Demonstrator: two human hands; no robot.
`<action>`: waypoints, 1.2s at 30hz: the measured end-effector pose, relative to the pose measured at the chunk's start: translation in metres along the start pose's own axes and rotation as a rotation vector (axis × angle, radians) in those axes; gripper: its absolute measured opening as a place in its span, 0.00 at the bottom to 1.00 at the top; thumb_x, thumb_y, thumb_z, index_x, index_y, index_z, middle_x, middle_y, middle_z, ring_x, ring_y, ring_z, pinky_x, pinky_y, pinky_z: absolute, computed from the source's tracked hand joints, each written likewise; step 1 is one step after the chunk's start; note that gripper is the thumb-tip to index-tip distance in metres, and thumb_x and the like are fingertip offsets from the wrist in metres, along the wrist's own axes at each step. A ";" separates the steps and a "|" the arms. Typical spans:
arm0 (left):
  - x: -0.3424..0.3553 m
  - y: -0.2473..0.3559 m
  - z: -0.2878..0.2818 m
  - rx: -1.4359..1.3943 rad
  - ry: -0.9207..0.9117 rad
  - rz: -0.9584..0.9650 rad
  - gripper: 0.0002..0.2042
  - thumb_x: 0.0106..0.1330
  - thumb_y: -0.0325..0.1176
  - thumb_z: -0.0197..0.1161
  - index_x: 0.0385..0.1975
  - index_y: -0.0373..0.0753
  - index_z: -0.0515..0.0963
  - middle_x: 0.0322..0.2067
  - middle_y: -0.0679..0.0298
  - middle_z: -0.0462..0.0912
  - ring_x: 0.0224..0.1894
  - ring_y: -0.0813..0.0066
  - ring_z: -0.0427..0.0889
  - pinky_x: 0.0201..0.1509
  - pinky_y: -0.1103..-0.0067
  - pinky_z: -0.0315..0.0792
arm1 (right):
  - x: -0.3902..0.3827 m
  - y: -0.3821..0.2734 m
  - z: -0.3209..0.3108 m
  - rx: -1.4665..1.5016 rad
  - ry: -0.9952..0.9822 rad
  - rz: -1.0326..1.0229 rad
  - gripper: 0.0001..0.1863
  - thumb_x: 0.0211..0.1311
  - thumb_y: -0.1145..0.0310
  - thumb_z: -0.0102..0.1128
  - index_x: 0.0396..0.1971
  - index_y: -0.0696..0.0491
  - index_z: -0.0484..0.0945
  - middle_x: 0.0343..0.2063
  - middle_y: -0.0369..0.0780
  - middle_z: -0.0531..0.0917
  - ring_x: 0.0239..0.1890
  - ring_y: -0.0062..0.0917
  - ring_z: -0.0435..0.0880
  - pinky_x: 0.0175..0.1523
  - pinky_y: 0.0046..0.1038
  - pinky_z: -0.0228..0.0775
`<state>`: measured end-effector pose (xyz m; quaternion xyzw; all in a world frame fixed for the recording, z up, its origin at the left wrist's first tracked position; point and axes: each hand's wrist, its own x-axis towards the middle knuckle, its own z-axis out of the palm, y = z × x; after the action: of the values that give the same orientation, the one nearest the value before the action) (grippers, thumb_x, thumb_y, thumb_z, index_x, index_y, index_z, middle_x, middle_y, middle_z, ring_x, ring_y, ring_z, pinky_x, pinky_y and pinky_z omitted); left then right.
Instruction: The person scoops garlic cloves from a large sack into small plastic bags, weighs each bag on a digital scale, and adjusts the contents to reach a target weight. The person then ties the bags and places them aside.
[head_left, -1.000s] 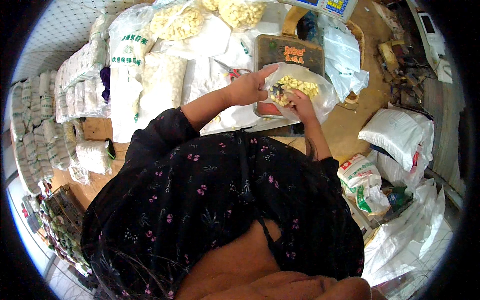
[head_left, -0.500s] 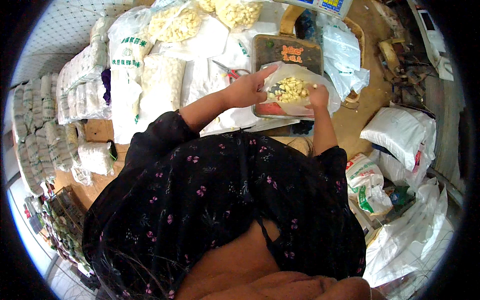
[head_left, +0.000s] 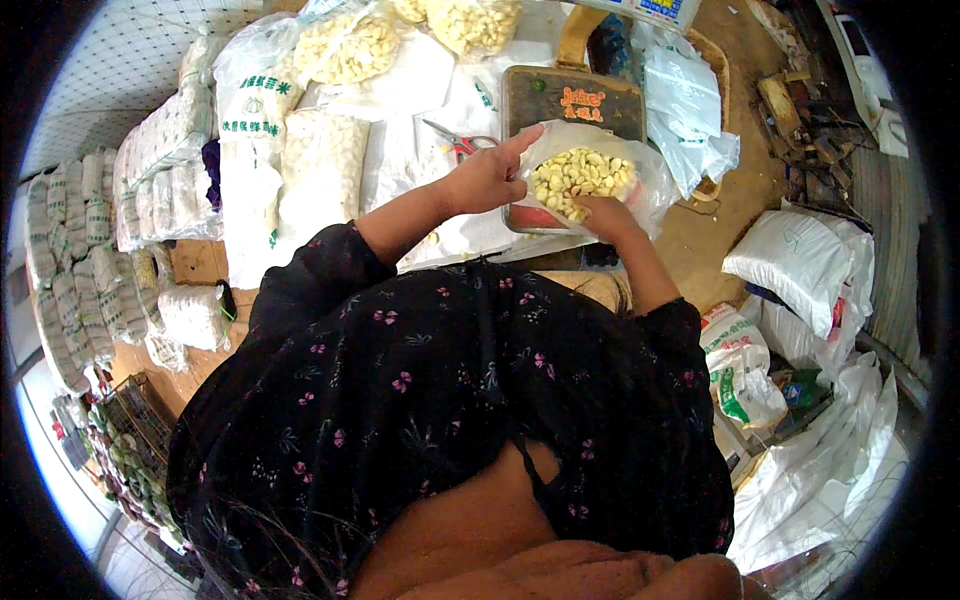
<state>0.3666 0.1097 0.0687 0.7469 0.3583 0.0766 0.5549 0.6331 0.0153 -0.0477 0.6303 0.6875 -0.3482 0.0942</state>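
Note:
My left hand (head_left: 490, 175) grips the left edge of an open translucent plastic bag (head_left: 648, 180) of pale peeled garlic cloves (head_left: 580, 168). My right hand (head_left: 605, 218) reaches into the bag's lower part, with its fingertips among the cloves; what they hold is hidden. The bag lies over a scale platform (head_left: 530, 90) with a dark tray top. Red-handled scissors (head_left: 467, 145) lie on white sheeting just left of it.
Filled clove bags (head_left: 470, 25) and long white bags (head_left: 315, 160) lie on the table. Light-blue bags (head_left: 672, 100) sit right of the scale. Stacked packs (head_left: 160, 135) stand at left; white sacks (head_left: 785, 265) lie at right. A scale display (head_left: 650, 12) is at the top.
My right hand first moved up to the bag's right edge, then came back down and left into the cloves, which now show in a fuller, rounder patch.

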 end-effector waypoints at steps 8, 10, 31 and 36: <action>-0.002 0.000 0.008 -0.081 0.056 0.040 0.38 0.52 0.25 0.55 0.64 0.44 0.46 0.16 0.69 0.59 0.21 0.81 0.62 0.28 0.83 0.61 | -0.007 0.030 -0.032 0.202 0.222 0.351 0.16 0.50 0.60 0.52 0.37 0.51 0.78 0.31 0.48 0.80 0.37 0.41 0.78 0.43 0.37 0.68; 0.001 -0.002 0.009 -0.102 0.058 0.057 0.38 0.52 0.25 0.55 0.65 0.44 0.46 0.16 0.70 0.58 0.21 0.82 0.61 0.27 0.83 0.60 | 0.011 0.023 -0.032 0.165 0.428 0.297 0.14 0.49 0.64 0.51 0.37 0.49 0.78 0.36 0.47 0.79 0.40 0.40 0.77 0.47 0.36 0.68; 0.017 -0.020 0.029 -0.245 0.145 0.190 0.38 0.51 0.26 0.55 0.64 0.42 0.46 0.17 0.65 0.66 0.22 0.77 0.69 0.30 0.80 0.66 | -0.024 0.031 -0.052 1.973 0.140 -0.304 0.18 0.60 0.66 0.49 0.50 0.53 0.64 0.42 0.43 0.73 0.31 0.22 0.72 0.21 0.13 0.60; 0.013 0.001 0.020 -0.179 0.142 0.065 0.38 0.51 0.26 0.55 0.64 0.42 0.45 0.17 0.65 0.66 0.22 0.77 0.69 0.30 0.80 0.66 | -0.005 0.030 -0.046 2.014 -0.072 -0.157 0.22 0.64 0.64 0.43 0.57 0.56 0.59 0.51 0.46 0.68 0.39 0.27 0.74 0.27 0.16 0.68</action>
<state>0.3865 0.1023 0.0590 0.6982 0.3639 0.1792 0.5899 0.6763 0.0373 -0.0218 0.3585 0.1099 -0.7906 -0.4841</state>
